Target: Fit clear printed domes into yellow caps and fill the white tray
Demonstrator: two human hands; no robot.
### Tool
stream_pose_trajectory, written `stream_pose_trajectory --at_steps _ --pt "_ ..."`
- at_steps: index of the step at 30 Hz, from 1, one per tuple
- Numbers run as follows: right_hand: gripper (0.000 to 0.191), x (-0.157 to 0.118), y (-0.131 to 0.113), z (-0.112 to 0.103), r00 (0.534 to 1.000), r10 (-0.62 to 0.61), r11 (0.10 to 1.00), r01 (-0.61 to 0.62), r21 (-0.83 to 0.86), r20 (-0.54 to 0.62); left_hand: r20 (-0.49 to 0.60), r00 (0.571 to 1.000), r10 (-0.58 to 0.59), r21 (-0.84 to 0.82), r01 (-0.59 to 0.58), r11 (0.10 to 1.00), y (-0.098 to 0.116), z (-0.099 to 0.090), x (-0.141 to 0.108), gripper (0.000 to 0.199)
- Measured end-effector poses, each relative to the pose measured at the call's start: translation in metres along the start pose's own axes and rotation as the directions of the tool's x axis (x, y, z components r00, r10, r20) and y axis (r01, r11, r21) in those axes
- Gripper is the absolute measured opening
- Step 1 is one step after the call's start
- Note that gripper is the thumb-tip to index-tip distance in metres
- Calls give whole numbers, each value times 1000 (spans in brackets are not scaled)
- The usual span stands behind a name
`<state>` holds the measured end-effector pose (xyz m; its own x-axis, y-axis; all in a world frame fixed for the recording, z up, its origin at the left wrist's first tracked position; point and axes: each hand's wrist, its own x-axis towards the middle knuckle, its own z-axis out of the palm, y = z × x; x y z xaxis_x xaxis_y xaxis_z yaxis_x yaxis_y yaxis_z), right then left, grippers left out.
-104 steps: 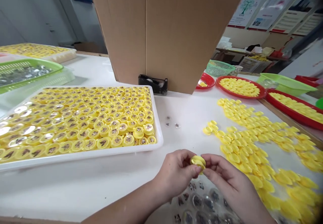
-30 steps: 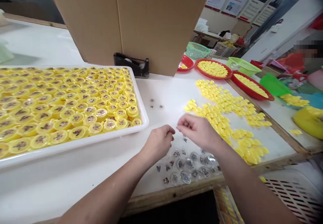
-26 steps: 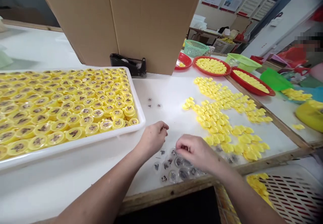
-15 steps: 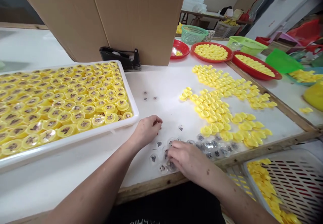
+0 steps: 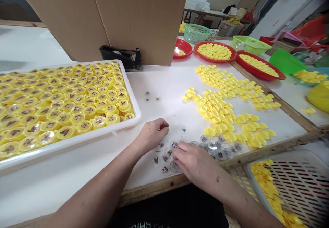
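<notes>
Small clear discs with dark printed pictures (image 5: 165, 169) lie scattered near the table's front edge. My right hand (image 5: 191, 159) is among them, its fingers bent together and pointing down at the discs; what they pinch, if anything, is hidden. My left hand (image 5: 154, 130) hovers just left of the discs with thumb and fingers pinched; something tiny may be between them, too small to name. To the right lie many loose yellow plastic pieces (image 5: 216, 106). At left, a white tray (image 5: 139, 113) holds rows of round yellow pieces with picture tops (image 5: 66, 131).
A large cardboard box (image 5: 138, 19) stands at the back, a black tape dispenser (image 5: 122, 57) against it. Red plates (image 5: 217, 61) of yellow pieces and a green basket (image 5: 197, 33) sit behind. A white slotted crate (image 5: 299, 173) is below the table's wooden edge at right.
My left hand has moved slightly right toward the discs. My right hand has shifted slightly right, uncovering more of the discs beside its fingertips.
</notes>
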<state>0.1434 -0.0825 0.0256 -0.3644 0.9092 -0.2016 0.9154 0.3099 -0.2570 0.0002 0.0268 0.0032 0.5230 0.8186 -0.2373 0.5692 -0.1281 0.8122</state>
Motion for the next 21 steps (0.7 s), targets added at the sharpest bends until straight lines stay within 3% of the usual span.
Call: stream_pose_trajectory --at_steps 9,14,16,19,21 --pt "15 4 -5 21 997 -65 996 62 -66 -46 10 999 31 -19 -31 999 2 2 -3 20" --pt "13 -4 6 -1 989 25 997 -13 79 -147 28 999 29 0 -29 1000 4 2 -5 21" --pt "14 -12 23 -15 961 138 986 -110 125 -241 41 999 22 -3 -22 1000 3 3 -5 21" --pt "14 -23 61 -25 855 344 937 -339 84 -387 60 998 9 -11 -8 1000 2 3 -5 22" --pt "14 -29 89 -24 803 431 889 -455 43 -412 61 998 10 -5 -10 1000 3 3 -5 23"
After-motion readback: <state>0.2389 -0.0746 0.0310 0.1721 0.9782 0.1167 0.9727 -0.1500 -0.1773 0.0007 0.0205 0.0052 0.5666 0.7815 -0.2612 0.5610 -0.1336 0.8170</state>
